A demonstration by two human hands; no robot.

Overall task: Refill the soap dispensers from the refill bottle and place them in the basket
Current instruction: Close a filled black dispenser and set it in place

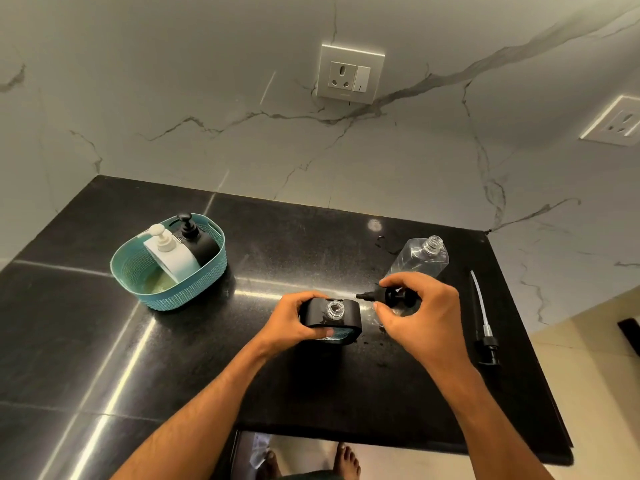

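Observation:
A black soap dispenser (341, 318) stands on the black counter (173, 358) with its clear neck uncapped. My left hand (294, 323) grips its left side. Just right of it, my right hand (422, 317) holds the black pump head (384, 296), whose nozzle points left. Behind that hand stands the clear refill bottle (420, 259), cap off. The teal basket (149, 285) at the left holds a white dispenser (171, 252) and a black dispenser (195, 239), both with pumps on.
A second pump with a long clear tube (483, 317) lies on the counter at the right, near the edge. Drops of liquid mark the counter around the dispenser. A marble wall with a socket (349, 76) rises behind. My feet show below the front edge.

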